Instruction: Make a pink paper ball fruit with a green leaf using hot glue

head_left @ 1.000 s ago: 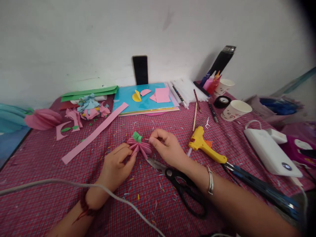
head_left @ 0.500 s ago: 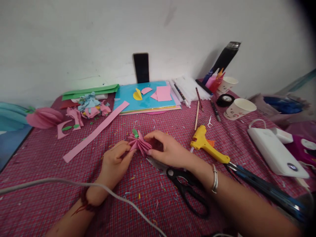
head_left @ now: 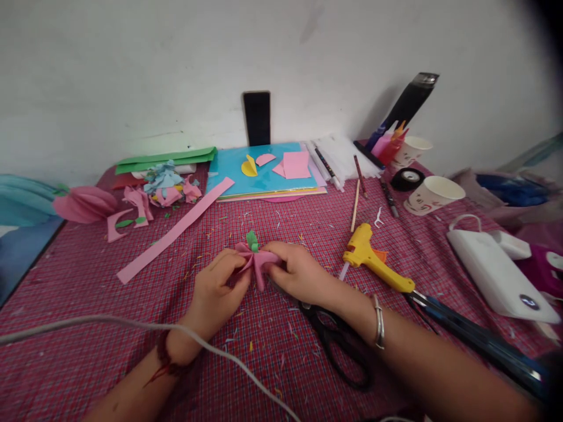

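Observation:
Between my two hands is a small pink folded paper pumpkin with a curled green paper stem on top. My left hand pinches its left folds between thumb and fingers. On the other side my right hand grips a pink fold. Black-handled scissors lie under my right wrist, their blades mostly hidden by the hand. A yellow glue gun rests on the cloth to the right of my right hand.
A white cable crosses in front of my left forearm. A long pink paper strip lies at left, near paper scraps. Coloured sheets and a phone stand behind. Paper cups and a white power bank are right.
The pink paper piece has turned in my hands, and its folds on the right now spread apart. My right hand has closed onto a fold. The view has shifted slightly.

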A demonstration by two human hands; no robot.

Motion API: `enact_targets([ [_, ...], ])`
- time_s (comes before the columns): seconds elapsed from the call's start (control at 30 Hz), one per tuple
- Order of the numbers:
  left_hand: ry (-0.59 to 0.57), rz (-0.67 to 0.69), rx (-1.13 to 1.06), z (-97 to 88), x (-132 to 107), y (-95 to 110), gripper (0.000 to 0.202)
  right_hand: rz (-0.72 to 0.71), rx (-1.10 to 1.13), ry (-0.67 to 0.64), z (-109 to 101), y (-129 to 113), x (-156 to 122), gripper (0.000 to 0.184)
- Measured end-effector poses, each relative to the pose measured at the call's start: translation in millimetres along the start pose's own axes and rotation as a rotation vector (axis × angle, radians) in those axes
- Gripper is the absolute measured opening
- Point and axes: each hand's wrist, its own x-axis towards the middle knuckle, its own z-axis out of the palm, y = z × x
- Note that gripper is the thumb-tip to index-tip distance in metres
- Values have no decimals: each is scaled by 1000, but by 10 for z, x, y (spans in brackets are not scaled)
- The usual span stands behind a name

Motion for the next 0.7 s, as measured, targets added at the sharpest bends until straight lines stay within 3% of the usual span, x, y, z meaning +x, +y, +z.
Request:
enact_targets([
  [0.37,-28,-83,-194,-34,-16,15,11,22,-15,50,-41,-39,-22,13],
  [0.53,111,-162,-23,-99,10,-48,7,-44,-45,77,-31,15,-22,13],
  [0.63,214,-209,146,-105,28,-72,15,-91,-27,51,-17,38,-18,14],
  [0.7,184,-239,174,-94,22,-65,22,-101,-18,36,-7,42,-15,15],
])
